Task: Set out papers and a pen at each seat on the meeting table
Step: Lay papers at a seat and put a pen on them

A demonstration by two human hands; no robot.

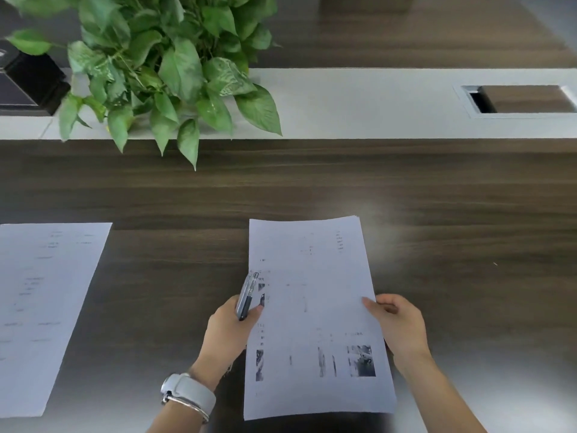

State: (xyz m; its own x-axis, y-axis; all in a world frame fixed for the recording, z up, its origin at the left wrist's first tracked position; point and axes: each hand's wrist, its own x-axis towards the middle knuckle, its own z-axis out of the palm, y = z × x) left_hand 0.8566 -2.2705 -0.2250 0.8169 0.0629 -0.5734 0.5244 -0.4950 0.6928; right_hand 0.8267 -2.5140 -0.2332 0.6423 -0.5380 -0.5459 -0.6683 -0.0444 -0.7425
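- Papers (pixel 315 317) formed a small printed stack straight in front of the person, well to the right of the sheet (pixel 46 314) already laid flat at the neighbouring seat.
- The stack's long axis ran away from the person toward the potted plant (pixel 162 70), tilted slightly, and it lay between both hands, about equally near each.
- The left hand (pixel 231 332) pinched the stack's left edge with the thumb on top; the same hand was closed around the pens (pixel 246 296), which looked like two, their barrels slanting up and toward the plant.
- The right hand (pixel 399 323) was clamped on the stack's right edge, thumb on the printed face and fingers curled beneath.
- Both forearms came in from the near table (pixel 437 214) edge; a pale watch (pixel 187 392) and a thin bangle sat on the left wrist.
- I could not tell whether the stack's far end touched the table or hovered just above it.
- By my reckoning this seat was half done: the stack needed lowering square to the table edge, then a pen would have to be freed from the left hand and laid beside it.
- No pen was visible beside the sheet at the neighbouring seat, though part of it was out of sight.
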